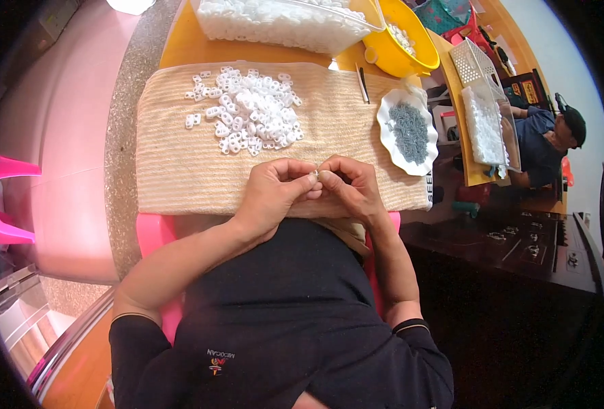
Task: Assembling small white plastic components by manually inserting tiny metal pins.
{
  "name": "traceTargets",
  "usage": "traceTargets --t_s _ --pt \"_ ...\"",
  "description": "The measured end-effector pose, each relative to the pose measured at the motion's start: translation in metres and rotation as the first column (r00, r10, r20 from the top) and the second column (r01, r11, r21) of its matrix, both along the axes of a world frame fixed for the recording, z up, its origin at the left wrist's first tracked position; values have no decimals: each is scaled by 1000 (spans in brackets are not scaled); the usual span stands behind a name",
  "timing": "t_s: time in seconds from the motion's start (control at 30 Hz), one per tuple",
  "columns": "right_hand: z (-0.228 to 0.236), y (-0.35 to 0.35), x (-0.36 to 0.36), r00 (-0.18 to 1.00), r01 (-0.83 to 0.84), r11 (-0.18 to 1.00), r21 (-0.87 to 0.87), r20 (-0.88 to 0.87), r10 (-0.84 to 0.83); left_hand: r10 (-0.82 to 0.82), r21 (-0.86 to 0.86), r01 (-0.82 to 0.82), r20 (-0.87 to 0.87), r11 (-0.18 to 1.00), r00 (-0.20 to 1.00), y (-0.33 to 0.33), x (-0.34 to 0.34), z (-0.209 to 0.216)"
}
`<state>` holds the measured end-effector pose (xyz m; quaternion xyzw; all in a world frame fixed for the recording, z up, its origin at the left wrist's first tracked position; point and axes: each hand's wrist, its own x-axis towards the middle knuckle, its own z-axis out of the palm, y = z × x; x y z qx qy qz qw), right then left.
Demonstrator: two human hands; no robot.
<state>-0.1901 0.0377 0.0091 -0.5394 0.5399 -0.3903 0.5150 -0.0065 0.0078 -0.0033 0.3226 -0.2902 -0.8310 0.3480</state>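
Note:
My left hand and my right hand meet over the near edge of a striped beige towel. Both are closed in a pinch, thumb against forefinger, with the fingertips touching. Whatever lies between them is tiny and mostly hidden; only a pale speck shows. Beyond my left hand is a loose pile of small white plastic pieces, many with two round holes. To the right of the pile, a white wavy-rimmed dish holds many small grey pieces.
A thin dark tool lies near the dish. At the back stand a clear bin of white pieces and a yellow basin. On the right, a person sits beside another bin. A pink stool stands left.

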Motion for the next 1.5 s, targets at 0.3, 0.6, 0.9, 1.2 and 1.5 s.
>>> traceTargets --t_s 0.3,0.6,0.9,1.2,1.5 --pt "4 1 2 999 -35 998 -43 -43 33 -16 6 16 16 1000 1000 1 1 3" --pt "2 1 2 999 -26 999 23 20 25 -2 -48 4 39 999 999 3 -1 -1" --pt "9 0 -4 973 -31 991 133 231 -1 -16 20 17 -41 1000 999 0 0 2" --pt "11 -3 -1 974 -23 993 114 226 -3 -7 63 11 -64 998 998 -2 1 1" --pt "16 -18 -13 989 145 989 18 11 -145 -4 70 8 -57 998 998 -3 3 2"
